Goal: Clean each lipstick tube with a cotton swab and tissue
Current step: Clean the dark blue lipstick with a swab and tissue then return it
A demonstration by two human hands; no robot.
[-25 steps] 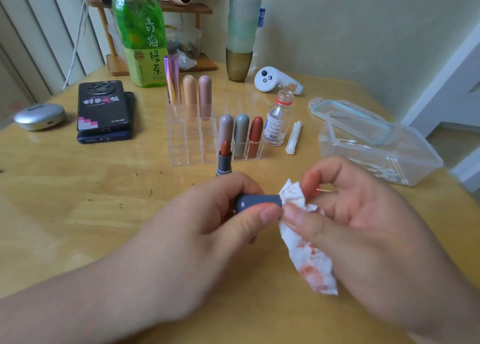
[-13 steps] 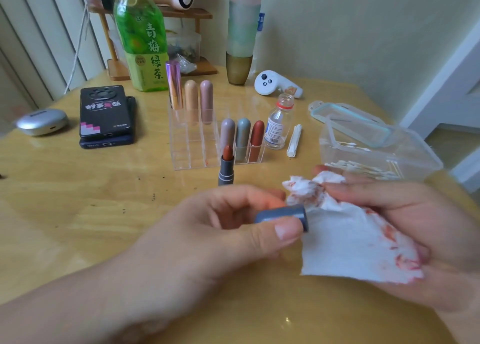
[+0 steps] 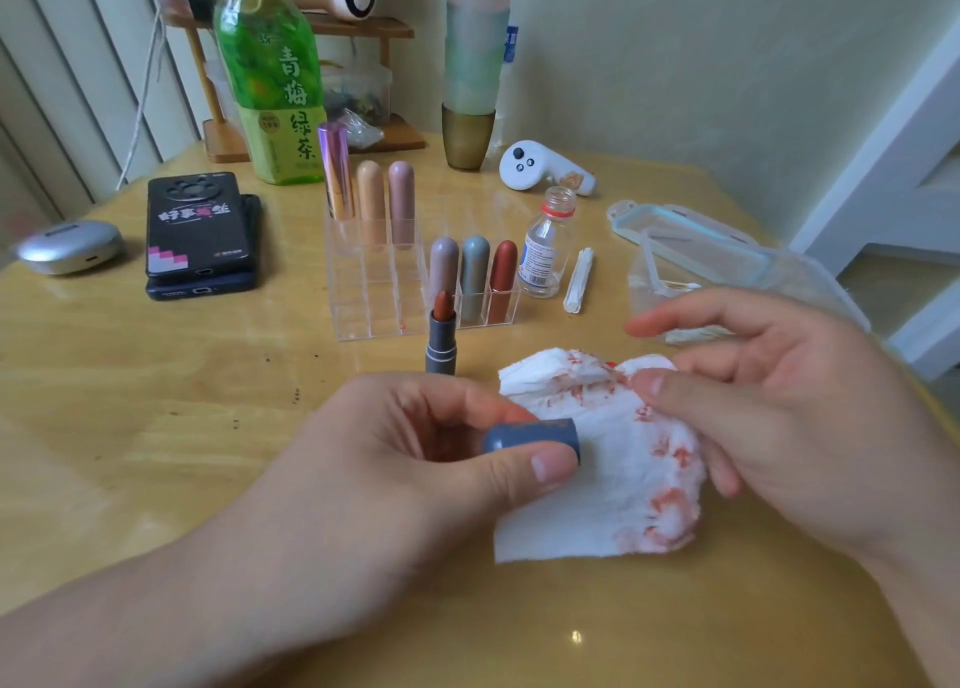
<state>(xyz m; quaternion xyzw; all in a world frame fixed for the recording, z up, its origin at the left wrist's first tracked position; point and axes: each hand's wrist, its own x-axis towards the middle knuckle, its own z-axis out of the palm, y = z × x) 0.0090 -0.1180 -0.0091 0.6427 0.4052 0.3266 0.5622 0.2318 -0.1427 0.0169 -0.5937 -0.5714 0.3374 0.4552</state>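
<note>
As fingers [image 3: 519, 471] half cover cap [image 3: 532, 431], tissue [image 3: 597, 484] bunched

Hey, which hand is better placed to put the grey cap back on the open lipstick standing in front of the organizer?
Left, most likely. The left hand pinches the grey cap, and the open lipstick stands upright just beyond its fingers. The right hand is busy holding the stained tissue and sits further off.

Bright, soft daylight, shadows faint. Sheen + small glare spot on glossy yellow wooden table [image 3: 575, 635]. Wide-angle bend at edges; detail slightly soft.
</note>
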